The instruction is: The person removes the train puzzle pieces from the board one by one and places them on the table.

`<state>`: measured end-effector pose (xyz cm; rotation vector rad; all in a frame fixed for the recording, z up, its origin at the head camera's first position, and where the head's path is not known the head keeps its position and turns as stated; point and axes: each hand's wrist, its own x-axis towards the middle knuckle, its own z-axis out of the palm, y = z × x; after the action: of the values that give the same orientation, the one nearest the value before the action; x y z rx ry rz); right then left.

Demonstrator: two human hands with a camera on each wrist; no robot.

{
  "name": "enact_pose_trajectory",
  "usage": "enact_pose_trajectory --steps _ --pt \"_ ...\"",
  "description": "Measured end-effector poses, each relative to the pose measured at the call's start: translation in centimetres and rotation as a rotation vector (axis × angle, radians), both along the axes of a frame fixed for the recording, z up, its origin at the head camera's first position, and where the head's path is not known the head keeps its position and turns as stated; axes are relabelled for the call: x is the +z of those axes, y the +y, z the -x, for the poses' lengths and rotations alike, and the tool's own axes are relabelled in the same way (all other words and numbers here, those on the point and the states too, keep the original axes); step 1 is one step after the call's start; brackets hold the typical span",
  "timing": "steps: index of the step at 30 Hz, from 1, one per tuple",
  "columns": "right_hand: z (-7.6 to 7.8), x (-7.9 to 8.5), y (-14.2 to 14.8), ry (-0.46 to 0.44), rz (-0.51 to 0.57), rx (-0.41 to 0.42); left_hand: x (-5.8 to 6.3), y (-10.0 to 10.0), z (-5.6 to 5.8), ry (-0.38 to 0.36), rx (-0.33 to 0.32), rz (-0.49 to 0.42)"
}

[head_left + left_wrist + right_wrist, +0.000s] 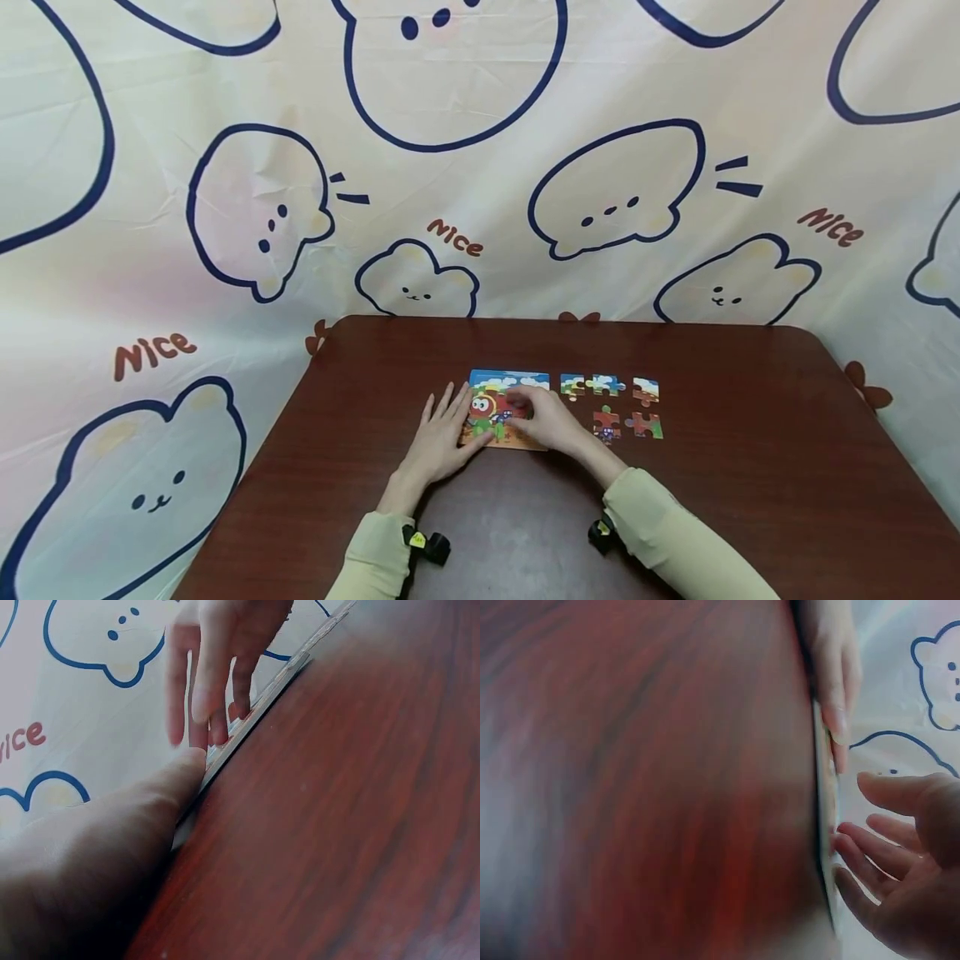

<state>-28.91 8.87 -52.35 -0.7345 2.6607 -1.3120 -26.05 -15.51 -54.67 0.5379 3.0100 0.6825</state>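
Note:
A jigsaw puzzle (517, 377) with a cartoon picture lies flat on the brown table, a red figure with big eyes at its left. My left hand (441, 437) rests along the puzzle's left edge, fingers straight and thumb at the lower edge. Over the puzzle's right half is my right hand (547, 421), covering part of the picture. In the right wrist view the right hand's fingers (877, 855) are loosely bent, with fingertips at the puzzle surface and the thumb apart. No piece shows between them. From the left wrist view, the puzzle's thin edge (259, 716) appears beneath the right fingertips.
Several loose puzzle pieces lie right of the puzzle: a top row with a sky piece (604, 384) and a corner-side piece (646, 389), and below them a red piece (606, 422) and a red-green piece (647, 425). A printed cloth (502, 192) hangs behind the table (750, 467).

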Motion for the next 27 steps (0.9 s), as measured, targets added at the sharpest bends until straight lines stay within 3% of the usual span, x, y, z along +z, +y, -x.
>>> enact_pose_trajectory --steps 3,8,16,24,27 --pt "0.4 -0.6 -0.3 -0.011 0.047 0.026 0.0 0.1 0.0 0.007 0.0 -0.005" --pt "0.9 -0.9 -0.5 -0.105 0.133 0.007 -0.1 0.1 0.2 0.009 0.011 0.008" --pt "1.1 -1.3 -2.1 -0.017 -0.009 -0.131 -0.2 0.1 0.3 0.006 0.006 -0.011" --pt "1.1 -1.3 -2.5 -0.098 0.165 -0.142 -0.3 -0.1 0.4 0.029 0.014 -0.056" --pt "0.8 -1.3 -2.6 -0.112 0.167 -0.166 -0.4 -0.2 0.3 0.039 -0.004 -0.042"
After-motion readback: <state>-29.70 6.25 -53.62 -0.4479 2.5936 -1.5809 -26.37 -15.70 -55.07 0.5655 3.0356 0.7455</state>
